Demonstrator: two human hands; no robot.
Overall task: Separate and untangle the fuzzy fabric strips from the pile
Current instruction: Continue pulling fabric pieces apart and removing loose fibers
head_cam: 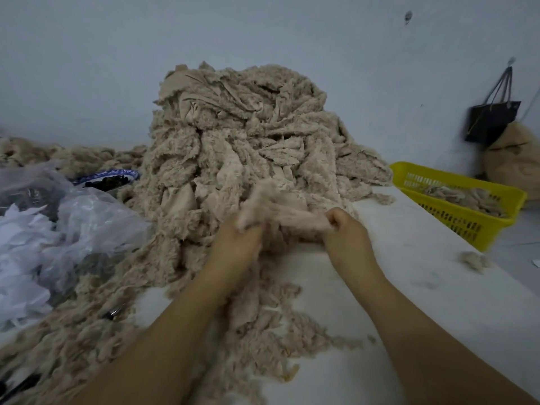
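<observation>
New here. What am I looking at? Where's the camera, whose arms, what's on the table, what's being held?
There is no machine. One camera worn on a person's head looks forward and down, so the two bare arms are the wearer's own. The left hand and right hand each grip one fuzzy beige strip, stretched between them in front of the big pile of the same fabric. It all lies on a white table. A yellow basket at the right holds a few more pieces, clear plastic bags sit at the left, and a black bag hangs on the wall.
</observation>
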